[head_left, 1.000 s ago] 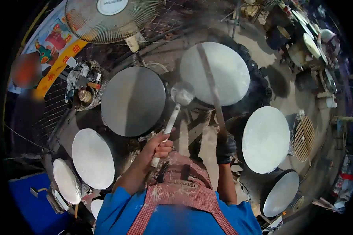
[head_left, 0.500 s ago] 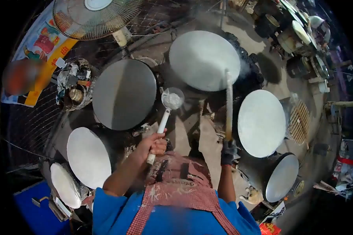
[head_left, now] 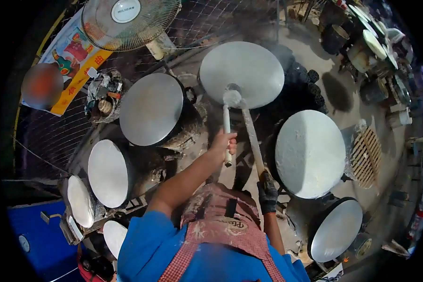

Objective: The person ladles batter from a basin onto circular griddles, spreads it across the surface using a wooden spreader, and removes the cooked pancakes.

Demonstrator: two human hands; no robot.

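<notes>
My left hand (head_left: 224, 145) is wrapped around the pale handle of a ladle (head_left: 232, 97). The ladle's bowl, coated with white batter, is over the near edge of a round griddle (head_left: 242, 66) with a thin whitish layer on it. In a dark glove, my right hand (head_left: 268, 191) grips a long wooden stick (head_left: 253, 138) crusted with white. The stick's far end meets the ladle's bowl or lies right beside it; I cannot tell which. Between my arms hangs a red checked apron (head_left: 221, 214) smeared with white.
A bare grey griddle (head_left: 151, 108) stands at the left, and a white-coated griddle (head_left: 310, 152) at the right. Several more curve around me. Dark cylindrical briquettes (head_left: 310, 94) are stacked behind. A slatted rack (head_left: 365, 157) is far right, a fan (head_left: 127, 28) upper left.
My left hand has carried the ladle forward and right to the griddle's near edge. The stick's far end has swung left from the griddle's right side to the ladle. The view has shifted slightly.
</notes>
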